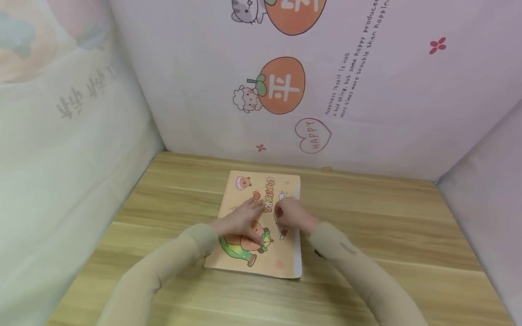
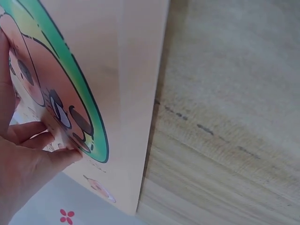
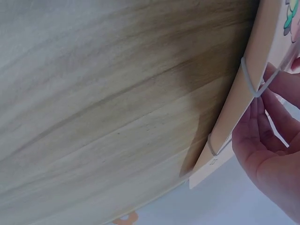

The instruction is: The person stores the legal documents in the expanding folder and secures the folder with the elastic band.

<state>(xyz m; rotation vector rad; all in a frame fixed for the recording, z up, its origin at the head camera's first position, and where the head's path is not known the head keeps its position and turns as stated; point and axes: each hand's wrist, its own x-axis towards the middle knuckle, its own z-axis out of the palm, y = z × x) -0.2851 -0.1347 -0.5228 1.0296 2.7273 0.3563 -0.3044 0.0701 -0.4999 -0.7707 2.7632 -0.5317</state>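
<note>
A flat peach paper bag (image 1: pixel 235 261), printed with cartoon capybaras and the word CAPYBARA, lies on the wooden table. My left hand (image 1: pixel 241 220) rests spread on its printed face; in the left wrist view the fingertips and thumb (image 2: pixel 65 157) touch the picture. Over the bag's right part is my right hand (image 1: pixel 295 214), its fingers curled. A thin white cord (image 3: pixel 250 82) crosses the bag's edge in the right wrist view, and the right fingers pinch it there. Farther along the edge shows a second stretch of cord (image 3: pixel 212 146). The right fingertips are partly hidden.
The wood-grain table (image 1: pixel 370 294) extends on both sides of the bag. A white cloth (image 1: pixel 194 76) with printed oranges and lettering hangs behind it, and light cloth sides (image 1: pixel 117 172) stand at left and right.
</note>
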